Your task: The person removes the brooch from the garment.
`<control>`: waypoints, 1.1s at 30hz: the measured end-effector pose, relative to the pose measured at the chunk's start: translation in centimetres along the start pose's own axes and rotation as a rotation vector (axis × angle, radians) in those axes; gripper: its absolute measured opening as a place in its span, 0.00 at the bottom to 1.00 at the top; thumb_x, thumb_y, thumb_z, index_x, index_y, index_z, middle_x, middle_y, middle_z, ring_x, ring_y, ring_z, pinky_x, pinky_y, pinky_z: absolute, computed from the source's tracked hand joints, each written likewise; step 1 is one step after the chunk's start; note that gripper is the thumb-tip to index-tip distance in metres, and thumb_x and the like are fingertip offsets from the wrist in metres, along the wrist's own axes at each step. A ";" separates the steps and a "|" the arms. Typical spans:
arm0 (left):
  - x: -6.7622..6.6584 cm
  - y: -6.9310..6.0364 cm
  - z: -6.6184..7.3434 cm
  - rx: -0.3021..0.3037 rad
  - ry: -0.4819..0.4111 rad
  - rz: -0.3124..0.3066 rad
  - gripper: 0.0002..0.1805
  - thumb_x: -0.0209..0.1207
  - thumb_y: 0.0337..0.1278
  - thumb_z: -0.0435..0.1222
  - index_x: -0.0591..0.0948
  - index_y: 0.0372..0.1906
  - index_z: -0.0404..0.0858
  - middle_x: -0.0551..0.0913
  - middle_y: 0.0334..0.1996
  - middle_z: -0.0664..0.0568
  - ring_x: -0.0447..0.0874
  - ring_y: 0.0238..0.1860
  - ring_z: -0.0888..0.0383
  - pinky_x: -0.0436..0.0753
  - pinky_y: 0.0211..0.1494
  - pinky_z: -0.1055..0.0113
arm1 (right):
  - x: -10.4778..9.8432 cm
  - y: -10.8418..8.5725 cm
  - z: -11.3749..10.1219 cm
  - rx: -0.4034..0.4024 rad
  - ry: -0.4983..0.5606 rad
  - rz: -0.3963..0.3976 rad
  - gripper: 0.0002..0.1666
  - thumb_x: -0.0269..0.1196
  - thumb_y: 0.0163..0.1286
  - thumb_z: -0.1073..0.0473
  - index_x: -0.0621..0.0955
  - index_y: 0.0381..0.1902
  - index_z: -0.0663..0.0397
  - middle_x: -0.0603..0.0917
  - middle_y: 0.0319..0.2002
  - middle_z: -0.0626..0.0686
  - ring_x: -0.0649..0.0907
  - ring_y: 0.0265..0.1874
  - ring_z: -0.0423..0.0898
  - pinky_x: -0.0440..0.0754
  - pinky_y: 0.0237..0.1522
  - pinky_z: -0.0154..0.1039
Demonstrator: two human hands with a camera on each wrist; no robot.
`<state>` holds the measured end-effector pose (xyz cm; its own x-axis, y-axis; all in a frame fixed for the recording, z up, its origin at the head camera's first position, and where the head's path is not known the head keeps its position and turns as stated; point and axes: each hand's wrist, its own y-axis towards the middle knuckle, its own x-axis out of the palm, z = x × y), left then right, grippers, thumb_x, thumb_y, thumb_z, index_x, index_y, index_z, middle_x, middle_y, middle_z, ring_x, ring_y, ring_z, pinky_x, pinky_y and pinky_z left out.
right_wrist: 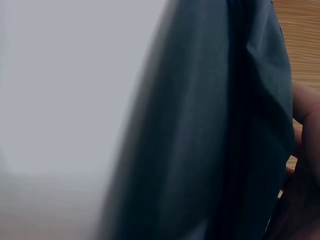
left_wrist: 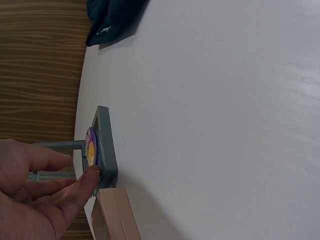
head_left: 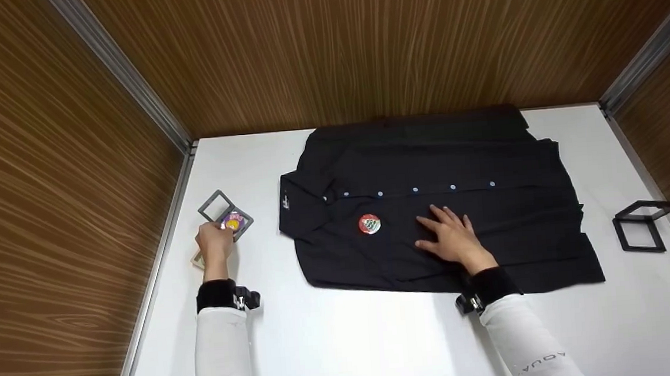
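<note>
A grey hinged case [head_left: 244,228] lies unfolded at the left of the table, with a purple and yellow badge [head_left: 234,221] in one half. My left hand [head_left: 215,243] is over its near edge. In the left wrist view, a fingertip of the left hand [left_wrist: 45,192] meets the lower edge of the badge [left_wrist: 91,146], the other fingers loosely bent. My right hand [head_left: 449,238] rests with spread fingers on the dark buttoned shirt [head_left: 525,216]. A round red, white and green badge [head_left: 369,224] lies on the shirt, left of that hand.
A beige case [head_left: 197,260] lies partly hidden by the left hand; its side shows in the left wrist view [left_wrist: 117,215]. A black hinged frame [head_left: 639,234] stands unfolded at the table's right. Wood-grain panels [head_left: 349,51] border the white table [head_left: 369,345].
</note>
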<state>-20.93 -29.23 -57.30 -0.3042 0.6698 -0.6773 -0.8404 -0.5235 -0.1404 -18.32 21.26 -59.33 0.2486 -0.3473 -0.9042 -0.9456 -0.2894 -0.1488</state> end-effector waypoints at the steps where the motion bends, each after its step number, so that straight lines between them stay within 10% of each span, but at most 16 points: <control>1: 0.0 0.0 0.0 -0.003 0.001 -0.002 0.18 0.53 0.56 0.29 0.81 0.50 0.23 0.80 0.51 0.31 0.76 0.54 0.37 0.75 0.57 0.49 | 0.0 0.0 0.0 0.006 -0.011 -0.006 0.40 0.64 0.66 0.39 0.70 0.71 0.47 0.56 0.75 0.62 0.52 0.73 0.65 0.41 0.65 0.74; 13: -0.5 -0.5 1.0 0.029 0.059 -0.002 0.19 0.53 0.59 0.33 0.81 0.53 0.28 0.82 0.48 0.35 0.79 0.49 0.40 0.77 0.52 0.48 | 0.0 0.0 0.3 0.026 -0.097 -0.051 0.43 0.61 0.65 0.32 0.66 0.74 0.39 0.53 0.76 0.57 0.50 0.74 0.63 0.41 0.63 0.77; 24: -1.9 0.6 3.5 0.301 0.230 0.224 0.18 0.57 0.62 0.35 0.81 0.52 0.29 0.79 0.49 0.33 0.76 0.52 0.36 0.76 0.52 0.44 | -0.1 0.0 -0.1 0.016 -0.135 -0.055 0.43 0.62 0.66 0.36 0.66 0.74 0.44 0.54 0.75 0.61 0.52 0.73 0.66 0.48 0.63 0.76; 33: -2.4 2.2 3.6 0.239 0.378 0.026 0.26 0.46 0.71 0.37 0.67 0.68 0.28 0.71 0.60 0.30 0.69 0.60 0.33 0.73 0.58 0.40 | -0.3 0.3 -0.7 0.014 -0.138 -0.064 0.42 0.63 0.66 0.38 0.67 0.73 0.47 0.55 0.75 0.63 0.52 0.72 0.67 0.51 0.64 0.74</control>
<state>-23.65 -30.11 -53.40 -0.1787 0.3951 -0.9011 -0.9280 -0.3719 0.0210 -18.53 20.68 -58.79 0.2781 -0.2027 -0.9389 -0.9319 -0.2939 -0.2126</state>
